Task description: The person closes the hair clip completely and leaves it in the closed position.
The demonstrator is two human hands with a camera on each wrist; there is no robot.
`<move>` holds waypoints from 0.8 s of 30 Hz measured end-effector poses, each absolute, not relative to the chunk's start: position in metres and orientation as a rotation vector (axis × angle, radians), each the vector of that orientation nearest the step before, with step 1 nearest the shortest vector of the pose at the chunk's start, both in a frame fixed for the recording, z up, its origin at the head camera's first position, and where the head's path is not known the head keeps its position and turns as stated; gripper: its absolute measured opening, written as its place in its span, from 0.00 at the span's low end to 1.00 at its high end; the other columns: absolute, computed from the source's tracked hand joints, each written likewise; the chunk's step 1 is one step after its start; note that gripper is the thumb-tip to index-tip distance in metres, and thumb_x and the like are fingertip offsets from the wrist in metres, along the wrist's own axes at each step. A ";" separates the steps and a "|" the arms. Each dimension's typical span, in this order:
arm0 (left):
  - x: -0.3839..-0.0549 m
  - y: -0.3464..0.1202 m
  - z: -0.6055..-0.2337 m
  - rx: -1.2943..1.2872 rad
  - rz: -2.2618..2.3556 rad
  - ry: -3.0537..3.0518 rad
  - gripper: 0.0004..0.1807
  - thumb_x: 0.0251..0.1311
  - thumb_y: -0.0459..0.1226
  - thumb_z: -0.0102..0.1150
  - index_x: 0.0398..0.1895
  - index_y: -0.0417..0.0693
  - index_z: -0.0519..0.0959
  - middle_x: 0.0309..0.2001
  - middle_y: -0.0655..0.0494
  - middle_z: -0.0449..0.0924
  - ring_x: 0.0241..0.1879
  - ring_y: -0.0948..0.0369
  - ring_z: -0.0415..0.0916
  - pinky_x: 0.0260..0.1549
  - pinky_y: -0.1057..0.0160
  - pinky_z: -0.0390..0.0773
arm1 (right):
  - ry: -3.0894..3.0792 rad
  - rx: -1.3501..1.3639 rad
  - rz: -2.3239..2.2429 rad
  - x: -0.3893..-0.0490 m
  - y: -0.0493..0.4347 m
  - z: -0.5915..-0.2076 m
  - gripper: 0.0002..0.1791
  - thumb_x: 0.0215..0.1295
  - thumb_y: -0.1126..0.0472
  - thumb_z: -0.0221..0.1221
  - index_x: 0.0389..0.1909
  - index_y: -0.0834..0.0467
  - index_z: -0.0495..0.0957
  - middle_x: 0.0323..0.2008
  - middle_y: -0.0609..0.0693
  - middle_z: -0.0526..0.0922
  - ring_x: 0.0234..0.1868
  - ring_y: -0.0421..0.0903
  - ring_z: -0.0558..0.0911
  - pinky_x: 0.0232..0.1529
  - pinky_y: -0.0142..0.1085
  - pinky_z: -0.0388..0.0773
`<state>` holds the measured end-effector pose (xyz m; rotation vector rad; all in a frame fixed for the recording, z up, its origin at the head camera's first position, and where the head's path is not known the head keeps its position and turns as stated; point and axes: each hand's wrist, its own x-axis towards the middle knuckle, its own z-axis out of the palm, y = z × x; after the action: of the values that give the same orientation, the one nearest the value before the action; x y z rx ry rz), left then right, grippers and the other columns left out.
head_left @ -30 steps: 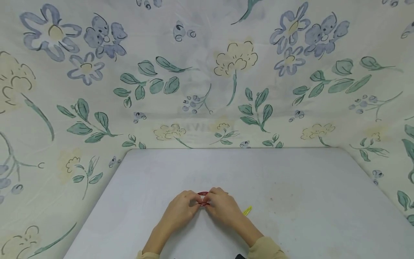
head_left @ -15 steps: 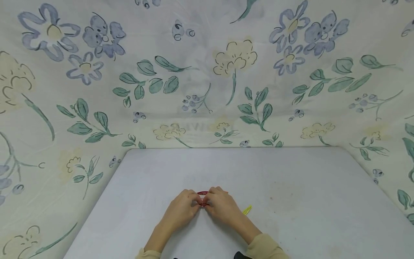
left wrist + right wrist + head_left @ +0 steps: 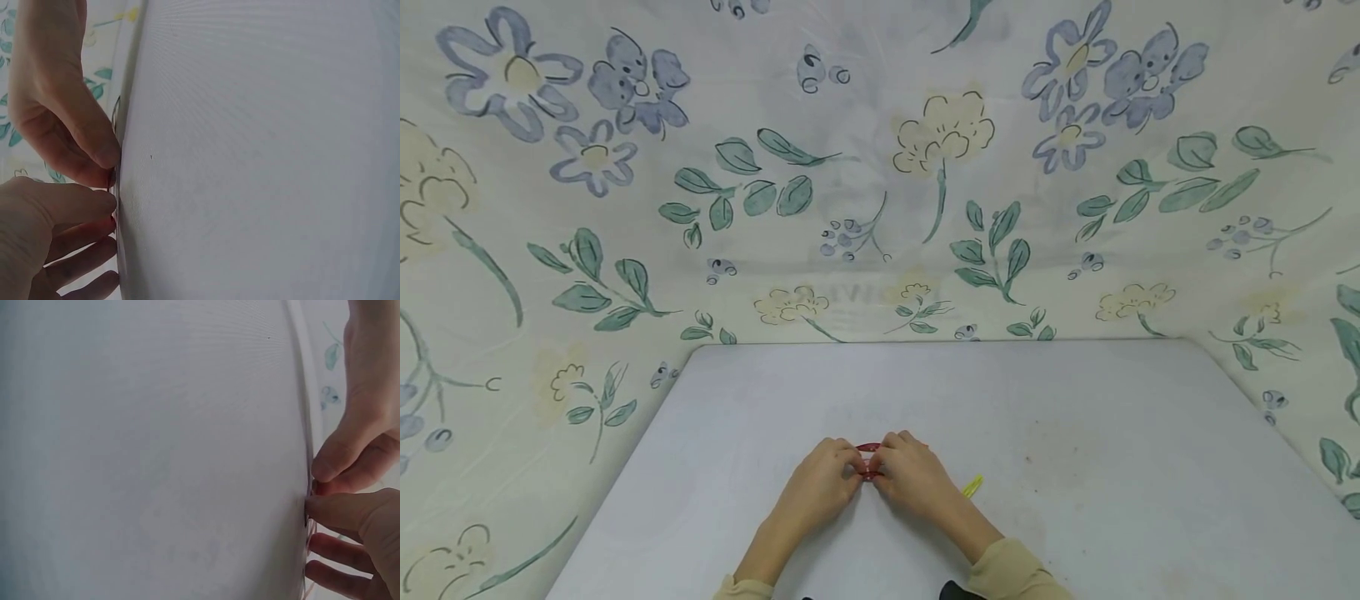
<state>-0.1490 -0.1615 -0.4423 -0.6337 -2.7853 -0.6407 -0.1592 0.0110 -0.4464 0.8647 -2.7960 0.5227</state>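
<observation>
A flat, glossy dark-red object (image 3: 869, 447) lies low at the table's middle, its kind hard to tell because both hands cover most of it. Its curved far edge and near edge show between the hands, with a paler strip in between. My left hand (image 3: 822, 485) pinches its left part, thumb at the near edge and fingers further back. Opposite, my right hand (image 3: 917, 477) pinches the right part, the two thumbs almost meeting. In the left wrist view the left hand (image 3: 37, 231) has its thumb and fingertips close to the white surface, the right hand above it.
A small yellow strip-like object (image 3: 973, 487) lies beside the right forearm, partly hidden by it. The white tabletop (image 3: 1120, 467) has a few small specks at right. Flower-printed cloth (image 3: 865, 208) rises behind and beside the table. Something black (image 3: 958, 591) shows at the bottom edge.
Both hands keep their hold on the red object and have hardly moved. The thumbs have shifted slightly along its near edge. The head view has drifted a little.
</observation>
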 end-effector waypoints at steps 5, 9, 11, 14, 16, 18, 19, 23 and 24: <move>-0.149 -0.162 -0.442 -0.647 -0.645 -2.784 0.08 0.47 0.29 0.72 0.24 0.50 0.82 0.35 0.60 0.81 0.41 0.59 0.76 0.43 0.57 0.77 | -2.790 0.872 0.510 -0.160 0.010 -0.447 0.04 0.57 0.59 0.70 0.33 0.51 0.85 0.35 0.43 0.79 0.42 0.42 0.77 0.39 0.33 0.77; -0.150 -0.162 -0.442 -0.643 -0.664 -2.795 0.08 0.47 0.29 0.71 0.24 0.50 0.82 0.35 0.60 0.81 0.40 0.58 0.75 0.44 0.57 0.77 | -2.788 0.880 0.506 -0.160 0.010 -0.447 0.05 0.56 0.59 0.70 0.34 0.52 0.85 0.35 0.43 0.79 0.41 0.42 0.77 0.40 0.34 0.77; -0.150 -0.162 -0.441 -0.645 -0.659 -2.797 0.08 0.47 0.29 0.71 0.24 0.50 0.82 0.35 0.59 0.81 0.41 0.58 0.76 0.44 0.56 0.77 | -2.785 0.881 0.505 -0.160 0.011 -0.447 0.06 0.56 0.59 0.70 0.34 0.52 0.85 0.35 0.44 0.79 0.41 0.42 0.77 0.40 0.33 0.77; -0.150 -0.162 -0.441 -0.647 -0.650 -2.799 0.07 0.47 0.29 0.71 0.24 0.50 0.82 0.35 0.59 0.81 0.41 0.58 0.76 0.44 0.56 0.77 | -2.778 0.881 0.505 -0.160 0.011 -0.448 0.06 0.56 0.59 0.70 0.35 0.52 0.85 0.35 0.44 0.79 0.41 0.42 0.77 0.40 0.33 0.77; -0.150 -0.162 -0.442 -0.646 -0.654 -2.800 0.07 0.47 0.29 0.71 0.25 0.50 0.82 0.36 0.59 0.81 0.41 0.58 0.76 0.45 0.56 0.77 | -2.776 0.880 0.503 -0.160 0.011 -0.448 0.06 0.56 0.59 0.70 0.35 0.52 0.85 0.36 0.44 0.79 0.41 0.42 0.77 0.40 0.33 0.77; -0.150 -0.162 -0.442 -0.646 -0.662 -2.803 0.07 0.48 0.30 0.71 0.26 0.50 0.82 0.36 0.59 0.81 0.42 0.58 0.76 0.45 0.56 0.77 | -2.774 0.877 0.501 -0.159 0.012 -0.448 0.06 0.56 0.59 0.70 0.34 0.52 0.85 0.35 0.44 0.79 0.41 0.42 0.77 0.41 0.33 0.77; -0.150 -0.162 -0.442 -0.646 -0.667 -2.804 0.07 0.48 0.30 0.71 0.26 0.50 0.82 0.36 0.59 0.81 0.42 0.58 0.76 0.45 0.56 0.77 | -2.775 0.875 0.504 -0.159 0.012 -0.448 0.06 0.56 0.59 0.70 0.34 0.51 0.85 0.35 0.43 0.79 0.41 0.42 0.77 0.41 0.33 0.77; -0.149 -0.163 -0.441 -0.649 -0.689 -2.814 0.08 0.47 0.29 0.71 0.26 0.50 0.82 0.37 0.59 0.81 0.43 0.57 0.76 0.46 0.55 0.77 | -2.774 0.870 0.506 -0.159 0.012 -0.448 0.06 0.56 0.59 0.70 0.34 0.51 0.85 0.35 0.43 0.79 0.41 0.43 0.78 0.41 0.34 0.77; -0.149 -0.163 -0.441 -0.647 -0.693 -2.817 0.08 0.47 0.29 0.71 0.26 0.50 0.82 0.37 0.59 0.81 0.43 0.57 0.76 0.46 0.55 0.77 | -2.774 0.871 0.508 -0.158 0.012 -0.448 0.06 0.56 0.59 0.70 0.35 0.51 0.85 0.36 0.43 0.79 0.41 0.43 0.78 0.42 0.34 0.77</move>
<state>-0.1490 -0.1631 -0.4408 -0.6465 -2.8171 -0.6930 -0.1583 0.0120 -0.4476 0.8711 -2.7736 0.5075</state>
